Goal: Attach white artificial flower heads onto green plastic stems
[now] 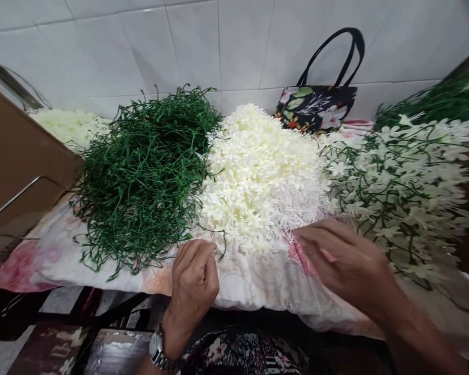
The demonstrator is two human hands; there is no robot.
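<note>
My left hand [195, 273], with a watch on its wrist, is closed at the front edge of the cloth-covered table. A thin green plastic stem [224, 240] curves beside its fingertips; whether they grip it I cannot tell. To the right, my right hand [342, 258] has its fingers drawn together at the edge of a heap of white spiky flower pieces [300, 203], over a pink cloth [303, 258]. What its fingertips hold is hidden. Between and beyond both hands rises a pile of cream artificial blossoms [254, 166]. Left of it lies a tangled mound of green plastic stems [148, 172].
Assembled white flower sprays [410, 192] lie at the right, with more greenery [445, 104] behind. A black floral handbag [316, 109] stands against the tiled wall [195, 47]. At the left are a brown cardboard box [19, 156] and more cream blossoms [72, 125].
</note>
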